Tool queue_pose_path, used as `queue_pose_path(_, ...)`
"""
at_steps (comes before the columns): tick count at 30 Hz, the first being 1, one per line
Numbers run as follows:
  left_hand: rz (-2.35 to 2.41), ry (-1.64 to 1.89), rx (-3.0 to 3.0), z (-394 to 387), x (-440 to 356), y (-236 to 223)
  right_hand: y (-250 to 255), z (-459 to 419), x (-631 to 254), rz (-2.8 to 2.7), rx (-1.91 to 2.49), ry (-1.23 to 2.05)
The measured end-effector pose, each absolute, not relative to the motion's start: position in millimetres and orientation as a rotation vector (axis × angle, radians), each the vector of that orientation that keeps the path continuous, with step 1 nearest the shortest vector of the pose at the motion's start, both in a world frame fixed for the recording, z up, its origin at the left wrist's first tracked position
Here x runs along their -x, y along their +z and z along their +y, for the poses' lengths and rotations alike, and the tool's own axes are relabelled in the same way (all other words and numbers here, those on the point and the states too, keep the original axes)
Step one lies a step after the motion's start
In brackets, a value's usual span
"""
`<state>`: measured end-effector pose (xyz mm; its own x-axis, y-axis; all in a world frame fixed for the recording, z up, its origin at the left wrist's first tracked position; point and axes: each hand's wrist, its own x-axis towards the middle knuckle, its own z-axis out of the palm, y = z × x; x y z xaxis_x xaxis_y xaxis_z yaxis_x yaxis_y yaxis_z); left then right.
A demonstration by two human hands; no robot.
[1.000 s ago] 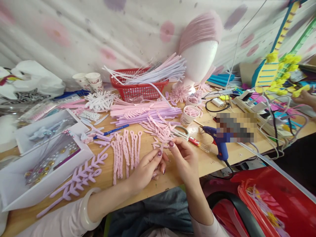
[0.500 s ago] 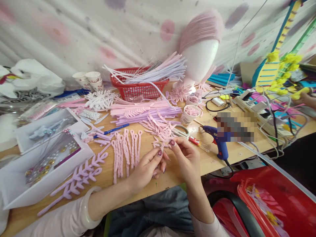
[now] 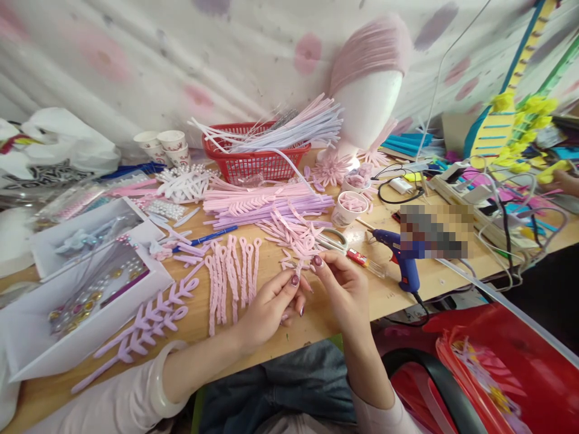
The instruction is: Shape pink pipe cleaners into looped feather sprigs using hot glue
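Note:
Near the table's front edge, my left hand (image 3: pixel 279 299) pinches a pink pipe cleaner piece (image 3: pixel 300 266) between thumb and fingers. My right hand (image 3: pixel 342 290) closes thumb and fingertip on a side end of this same piece. Its lower part is hidden by my fingers, and its top blends with pink pipe cleaner pieces (image 3: pixel 284 226) lying behind. Left of my hands lies a row of twisted pink pipe cleaners (image 3: pixel 232 277) with looped tops. Farther left are lilac leaf-shaped sprigs (image 3: pixel 147 319).
A blue glue gun (image 3: pixel 404 265) stands right of my hands, near scissors (image 3: pixel 333 240). Behind are a red basket (image 3: pixel 257 166) of pipe cleaners, a paper cup (image 3: pixel 346 214) and a white mannequin head (image 3: pixel 368 108). White boxes (image 3: pixel 90 328) stand left. Another person's hand (image 3: pixel 567 181) shows far right.
Both hands keep their pinch on the pink pipe cleaner piece. The view has shifted very slightly; nothing else has visibly moved.

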<state>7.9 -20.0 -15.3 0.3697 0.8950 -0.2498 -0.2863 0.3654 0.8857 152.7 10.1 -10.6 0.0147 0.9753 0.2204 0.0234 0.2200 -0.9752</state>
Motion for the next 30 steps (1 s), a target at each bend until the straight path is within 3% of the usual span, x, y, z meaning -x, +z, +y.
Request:
queue_pose_path(19,0.857,0.913,-0.779,-19.0,-10.6,-8.7,-9.4,8.3,-155.1,-1.350,1.111,1.046)
queue_pose_path(30,0.858,0.976,-0.671,-16.9,-12.9,-13.7,-9.0,-7.3,-171.6,-1.217,1.174,0.786)
